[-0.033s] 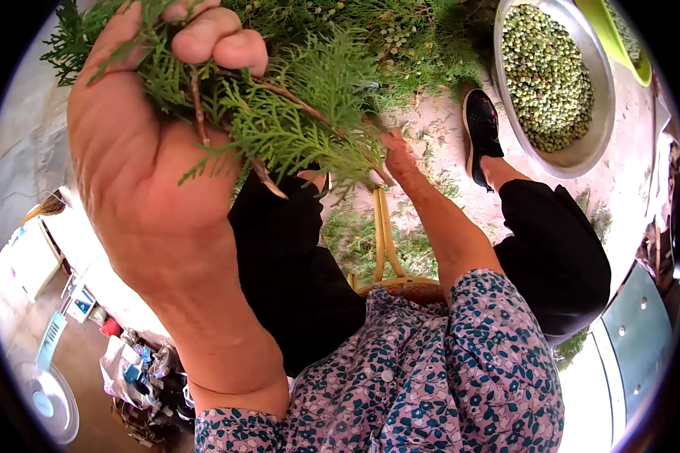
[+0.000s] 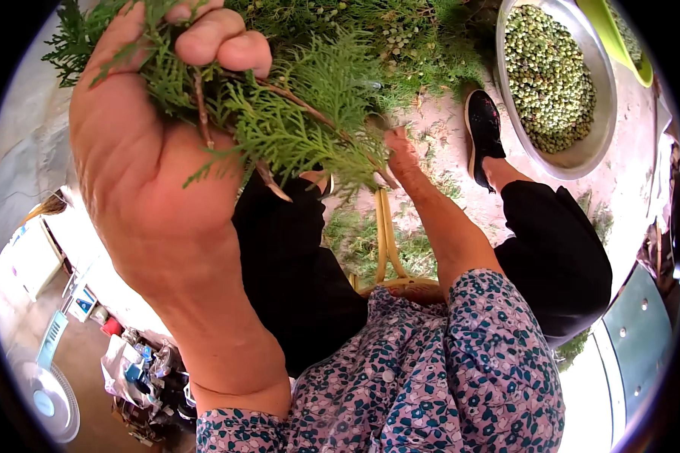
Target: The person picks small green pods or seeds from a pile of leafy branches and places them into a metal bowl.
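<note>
Close to the camera, my left hand [image 2: 159,143] is closed round a bunch of green cypress sprigs [image 2: 279,128]. Their brown cut stems stick out below its fingers and beside the palm. My right hand [image 2: 402,151] reaches in lower down, at the far end of that foliage. Leaves cover its fingers, so whether it grips a stem does not show. Beyond both hands lies a large heap of cypress branches [image 2: 423,45], with pale round seed cones among the leaves.
A wide metal basin [image 2: 606,143] full of small green cones stands at the far right, beside a bright green container [image 2: 644,74]. Below my hands is a yellow stool-like frame [image 2: 385,234] between my legs. A fan [image 2: 45,404] and clutter [image 2: 147,377] are at lower left.
</note>
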The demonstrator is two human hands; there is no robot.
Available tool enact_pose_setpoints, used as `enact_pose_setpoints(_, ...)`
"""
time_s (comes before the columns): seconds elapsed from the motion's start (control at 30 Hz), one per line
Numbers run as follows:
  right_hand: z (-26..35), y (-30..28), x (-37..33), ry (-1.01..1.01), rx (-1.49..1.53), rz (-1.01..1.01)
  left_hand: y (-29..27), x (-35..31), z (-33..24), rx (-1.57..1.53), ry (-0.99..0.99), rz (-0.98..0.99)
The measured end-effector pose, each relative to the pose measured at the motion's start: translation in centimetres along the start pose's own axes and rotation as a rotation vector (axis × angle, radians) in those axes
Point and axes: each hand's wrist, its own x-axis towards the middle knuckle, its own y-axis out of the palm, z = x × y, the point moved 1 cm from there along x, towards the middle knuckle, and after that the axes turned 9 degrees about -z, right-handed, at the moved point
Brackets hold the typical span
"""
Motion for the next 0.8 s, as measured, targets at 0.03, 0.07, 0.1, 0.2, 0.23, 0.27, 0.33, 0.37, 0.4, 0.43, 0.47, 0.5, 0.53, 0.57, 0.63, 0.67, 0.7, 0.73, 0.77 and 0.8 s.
enact_pose_setpoints(0.03,0.0,0.0,0.4,0.079,-0.053,-0.002,0.1,-0.1,0.0,0.002,0.005,-0.009)
enact_pose_setpoints(0.07,0.0,0.0,0.8,0.159,-0.106,-0.004,0.3,-0.1,0.0,0.006,0.010,-0.017)
enact_pose_setpoints(0.1,0.0,-0.4,0.9,0.148,-0.060,-0.080,0.3,-0.2,0.2,-0.004,0.018,-0.023)
enact_pose_setpoints(0.2,-0.5,-1.1,0.7,0.178,-0.102,0.001,0.2,-0.4,0.2,-0.006,0.035,-0.042)
enact_pose_setpoints(0.23,-1.5,-0.9,0.7,0.167,-0.085,-0.037,0.3,-0.2,0.3,-0.005,0.032,-0.040)
enact_pose_setpoints(0.27,-2.6,-0.5,0.7,0.158,-0.069,-0.077,0.5,0.0,0.4,-0.004,0.028,-0.034)
enact_pose_setpoints(0.33,-1.6,-1.6,1.0,0.314,0.216,-0.070,0.4,-0.1,0.3,-0.015,0.031,-0.029)
enact_pose_setpoints(0.37,-1.3,-2.3,1.1,0.488,0.485,-0.033,0.4,-0.1,0.3,-0.018,0.032,-0.022)
enact_pose_setpoints(0.4,0.0,-3.4,1.5,0.651,0.753,0.009,0.2,-0.2,0.2,-0.024,0.044,-0.009)
enact_pose_setpoints(0.43,0.6,-4.3,1.6,0.687,0.867,-0.010,0.1,0.0,0.3,-0.029,0.050,0.011)
enact_pose_setpoints(0.47,1.0,-5.3,1.5,0.729,1.003,-0.008,0.0,0.1,0.5,0.006,0.071,0.009)
enact_pose_setpoints(0.5,1.7,-6.4,1.7,0.761,1.142,-0.008,0.2,0.0,0.6,0.043,0.097,0.012)
enact_pose_setpoints(0.53,2.1,-7.3,1.8,0.791,1.283,-0.006,0.3,0.0,0.8,0.079,0.123,0.015)
enact_pose_setpoints(0.57,2.3,-8.1,1.9,0.822,1.333,0.009,0.3,0.1,1.1,0.121,0.138,-0.043)
enact_pose_setpoints(0.63,4.2,-11.0,2.3,0.761,1.422,0.012,0.7,-0.1,1.9,0.554,0.359,-0.143)
enact_pose_setpoints(0.67,5.6,-12.6,2.4,0.726,1.468,0.022,1.0,-0.4,2.3,0.636,0.375,-0.162)
enact_pose_setpoints(0.7,6.9,-14.0,2.7,0.656,1.489,0.029,1.4,-1.0,2.5,0.719,0.396,-0.181)
enact_pose_setpoints(0.73,8.1,-15.5,2.9,0.615,1.509,0.009,1.8,-1.0,2.9,0.801,0.410,-0.193)
enact_pose_setpoints(0.77,9.3,-17.2,2.9,0.573,1.527,-0.011,2.5,-0.9,3.2,0.743,0.302,-0.222)
enact_pose_setpoints(0.8,10.5,-19.0,2.6,0.533,1.543,-0.029,3.0,-1.0,3.6,0.683,0.193,-0.251)
